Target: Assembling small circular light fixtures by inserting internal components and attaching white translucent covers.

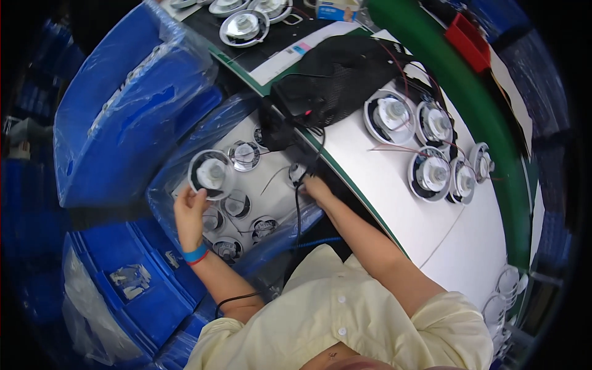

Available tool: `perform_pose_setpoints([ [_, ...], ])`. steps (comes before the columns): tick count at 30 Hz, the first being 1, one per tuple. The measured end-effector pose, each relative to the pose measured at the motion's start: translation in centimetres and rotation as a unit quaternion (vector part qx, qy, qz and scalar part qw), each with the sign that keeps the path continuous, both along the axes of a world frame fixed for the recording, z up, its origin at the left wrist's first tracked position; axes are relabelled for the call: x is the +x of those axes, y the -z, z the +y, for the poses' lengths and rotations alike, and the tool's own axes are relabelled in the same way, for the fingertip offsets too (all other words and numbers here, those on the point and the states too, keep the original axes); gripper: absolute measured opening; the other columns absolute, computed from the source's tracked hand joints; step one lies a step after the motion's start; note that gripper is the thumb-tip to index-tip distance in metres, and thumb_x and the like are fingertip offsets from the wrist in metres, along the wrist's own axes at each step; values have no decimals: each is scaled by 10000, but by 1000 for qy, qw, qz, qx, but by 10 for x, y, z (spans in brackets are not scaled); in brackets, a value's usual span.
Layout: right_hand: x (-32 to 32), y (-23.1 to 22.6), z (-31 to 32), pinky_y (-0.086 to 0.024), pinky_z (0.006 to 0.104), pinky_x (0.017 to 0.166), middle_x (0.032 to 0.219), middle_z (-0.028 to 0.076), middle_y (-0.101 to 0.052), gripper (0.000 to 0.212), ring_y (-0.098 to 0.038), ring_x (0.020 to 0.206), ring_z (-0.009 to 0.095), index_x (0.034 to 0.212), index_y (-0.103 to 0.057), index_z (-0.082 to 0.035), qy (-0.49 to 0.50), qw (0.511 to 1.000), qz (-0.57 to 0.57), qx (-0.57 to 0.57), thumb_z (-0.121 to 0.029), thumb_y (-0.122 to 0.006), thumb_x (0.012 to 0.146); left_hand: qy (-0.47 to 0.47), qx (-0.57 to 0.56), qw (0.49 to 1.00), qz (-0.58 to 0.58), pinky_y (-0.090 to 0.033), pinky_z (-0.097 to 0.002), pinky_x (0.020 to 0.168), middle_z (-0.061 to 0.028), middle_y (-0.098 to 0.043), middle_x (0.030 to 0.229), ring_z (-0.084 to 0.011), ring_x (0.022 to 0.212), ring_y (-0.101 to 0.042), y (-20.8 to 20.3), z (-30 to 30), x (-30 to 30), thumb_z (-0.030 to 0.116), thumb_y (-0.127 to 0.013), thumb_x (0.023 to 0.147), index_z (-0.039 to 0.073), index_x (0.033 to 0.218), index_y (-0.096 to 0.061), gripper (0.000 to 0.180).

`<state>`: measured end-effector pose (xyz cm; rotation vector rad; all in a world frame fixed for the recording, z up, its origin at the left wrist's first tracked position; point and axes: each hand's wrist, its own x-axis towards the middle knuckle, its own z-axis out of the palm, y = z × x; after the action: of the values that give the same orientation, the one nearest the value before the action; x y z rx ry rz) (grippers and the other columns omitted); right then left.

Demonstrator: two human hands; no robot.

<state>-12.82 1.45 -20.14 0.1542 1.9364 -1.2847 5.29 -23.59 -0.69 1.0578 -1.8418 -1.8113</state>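
Observation:
My left hand (190, 209) grips the lower rim of a round white speaker (211, 175), raised over a plastic-lined blue bin (161, 206). Its back, with a pale central hub, faces up. At the bin's right side my right hand (316, 187) is closed at the edge of another, tilted speaker (296, 172); its fingertips are partly hidden. Several more speakers lie on a white sheet (271, 185) in the bin, among them one speaker (244, 156) at the far side and another speaker (264, 227) near me. Thin wires trail between them.
On the white worktop (394, 191) at right stands a group of wired speakers (430, 174). A black mesh bag or cloth (345, 74) lies at its far end. More speakers (244, 28) sit at the back. A red bin (467, 42) is far right; blue crates (139, 271) stand at left.

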Motion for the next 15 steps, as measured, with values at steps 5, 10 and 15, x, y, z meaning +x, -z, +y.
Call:
perform_pose_setpoints([
  [5,52,-166,42,-500,492,708,884,274,-617,494,-626,775,450,1231,-468,43,-58,956,270,101,-171,-611,808,25,5,984,174,-542,-290,813,-110,-626,1167,-155,999,-622,-56,29,-24,134,-629,933,-38,1291,-507,416],
  [10,90,-249,94,-518,486,703,1065,250,-511,538,-614,775,442,1309,-449,-10,-217,897,352,153,-57,-584,790,131,101,925,341,-530,-392,926,-146,-583,1248,-230,1117,-605,-87,68,-60,148,-510,999,-52,1324,-446,388],
  [15,111,-312,173,-534,418,754,1053,195,-532,515,-639,822,377,1303,-473,-21,-130,905,390,109,-41,-583,801,284,162,895,304,-545,-381,894,-155,-590,1224,-253,1082,-626,-108,130,-101,144,-581,945,-60,1323,-449,449],
])
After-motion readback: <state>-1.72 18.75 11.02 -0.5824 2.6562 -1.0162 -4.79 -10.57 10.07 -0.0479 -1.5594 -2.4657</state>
